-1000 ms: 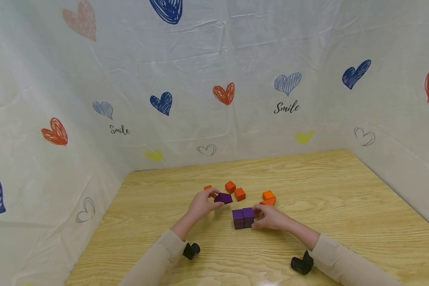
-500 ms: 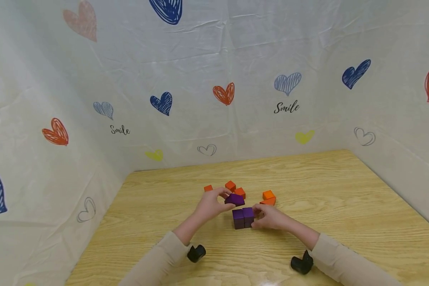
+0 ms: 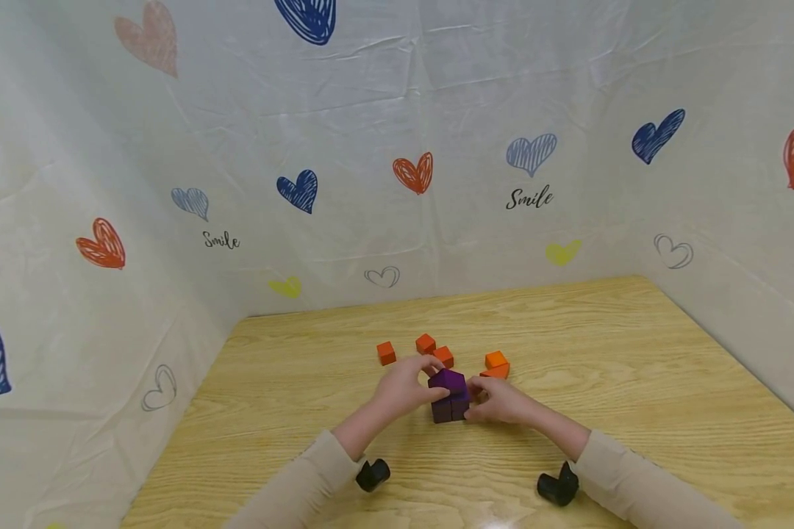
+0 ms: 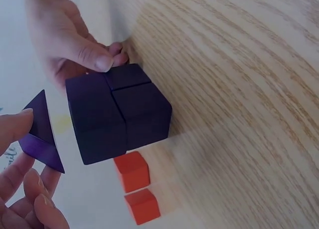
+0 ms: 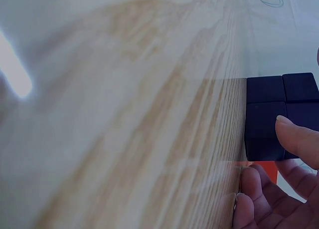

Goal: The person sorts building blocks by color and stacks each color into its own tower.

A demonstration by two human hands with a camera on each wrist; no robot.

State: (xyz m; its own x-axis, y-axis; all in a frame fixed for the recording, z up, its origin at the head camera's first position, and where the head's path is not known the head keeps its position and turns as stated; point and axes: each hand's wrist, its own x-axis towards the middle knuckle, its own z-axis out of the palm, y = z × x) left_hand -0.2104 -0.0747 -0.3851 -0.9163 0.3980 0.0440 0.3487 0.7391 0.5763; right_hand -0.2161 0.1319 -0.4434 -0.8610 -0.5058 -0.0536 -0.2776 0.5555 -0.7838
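In the head view, my left hand (image 3: 406, 383) pinches a purple triangular block (image 3: 447, 379) between thumb and fingers above a stack of purple cubes (image 3: 442, 411). A small gap shows between that triangular block (image 4: 42, 131) and the stack (image 4: 119, 114) in the left wrist view. My right hand (image 3: 499, 400) holds the stack steady at its right side. In the right wrist view, the right thumb lies on one face of the cubes (image 5: 266, 131), while the other fingers curl behind.
Behind the stack lie several orange-red cubes, among them one at the left (image 3: 387, 353) and one farther back (image 3: 426, 343). Right of them, an orange cube (image 3: 495, 360) stands by an orange triangular block (image 3: 496, 372). All rest on a wooden table (image 3: 569, 330) before a heart-printed curtain (image 3: 470, 235).
My left hand has carried the purple triangular block rightward, from left of the stack to above it. The right hand has stayed at the stack's side.
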